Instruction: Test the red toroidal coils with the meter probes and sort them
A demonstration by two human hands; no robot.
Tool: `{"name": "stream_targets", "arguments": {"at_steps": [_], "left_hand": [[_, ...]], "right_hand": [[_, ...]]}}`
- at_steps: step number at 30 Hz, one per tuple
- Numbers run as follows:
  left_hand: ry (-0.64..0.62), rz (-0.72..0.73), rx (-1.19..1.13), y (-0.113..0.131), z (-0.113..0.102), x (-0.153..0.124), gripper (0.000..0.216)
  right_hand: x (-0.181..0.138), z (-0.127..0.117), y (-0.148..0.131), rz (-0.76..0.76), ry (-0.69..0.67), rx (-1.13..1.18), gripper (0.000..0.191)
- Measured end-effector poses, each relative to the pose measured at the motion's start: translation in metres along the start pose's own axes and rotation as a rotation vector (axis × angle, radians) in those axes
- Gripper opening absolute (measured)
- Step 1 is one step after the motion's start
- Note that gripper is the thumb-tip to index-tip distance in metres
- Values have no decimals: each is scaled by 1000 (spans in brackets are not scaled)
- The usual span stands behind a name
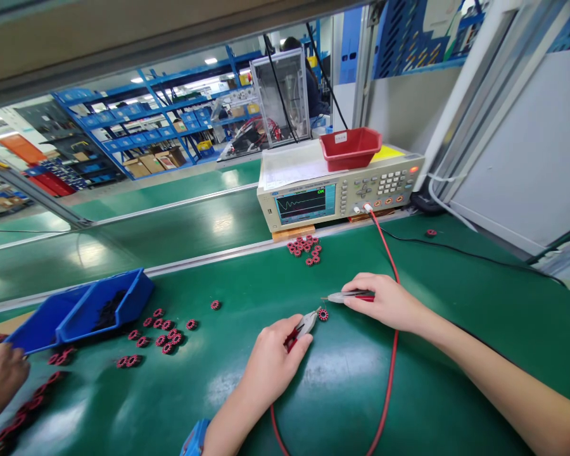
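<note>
My left hand [278, 354] is closed round a test clip [306, 324] with a metal jaw and red grip. Its tip meets the edge of a small red-and-black wound motor stator [323, 315] on the bench. My right hand [384, 301] pinches a second test clip [338, 297], its tip pointing left just above the same stator. Whether the jaws grip the stator's fine wires is too small to tell. A red cable [392, 373] loops under my right wrist and up to the tester [342, 190], whose screen [304, 204] shows a waveform and a green OK.
Several stators [168, 335] lie at left, and another cluster [305, 246] sits before the tester. Blue bins [137, 297] stand far left, beside another person's hand [2, 373]. A red tray [350, 151] rests on the tester. A black cable [479, 253] crosses the right side.
</note>
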State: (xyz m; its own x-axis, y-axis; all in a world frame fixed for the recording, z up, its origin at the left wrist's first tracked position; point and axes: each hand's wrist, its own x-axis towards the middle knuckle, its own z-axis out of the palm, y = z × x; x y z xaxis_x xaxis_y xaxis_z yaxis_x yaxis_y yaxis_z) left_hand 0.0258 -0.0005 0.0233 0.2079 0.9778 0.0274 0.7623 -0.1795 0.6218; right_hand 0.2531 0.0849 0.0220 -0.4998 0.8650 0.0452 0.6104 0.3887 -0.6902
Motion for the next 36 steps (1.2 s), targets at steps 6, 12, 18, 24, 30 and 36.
{"name": "stream_targets", "arguments": {"at_steps": [6,12,18,24,30,36], "left_hand": [[-3,-9,14,1,0,0,23],[-2,-4,9,2,0,1,22],[-15,2,24,3,-1,0,21],[1,4,9,1,0,1,22],[1,2,5,2,0,1,21],[13,3,27,2,0,0,21]], "right_hand": [[0,0,-2,-1,6,10,25],[-1,0,-4,-41,0,49,22],[-1,1,-6,-44,-19,44,21],[-2,0,-5,-48,-20,40,21],[-1,3,-4,-66,-12,34,20],[1,-4,0,-81,29,56,22]]}}
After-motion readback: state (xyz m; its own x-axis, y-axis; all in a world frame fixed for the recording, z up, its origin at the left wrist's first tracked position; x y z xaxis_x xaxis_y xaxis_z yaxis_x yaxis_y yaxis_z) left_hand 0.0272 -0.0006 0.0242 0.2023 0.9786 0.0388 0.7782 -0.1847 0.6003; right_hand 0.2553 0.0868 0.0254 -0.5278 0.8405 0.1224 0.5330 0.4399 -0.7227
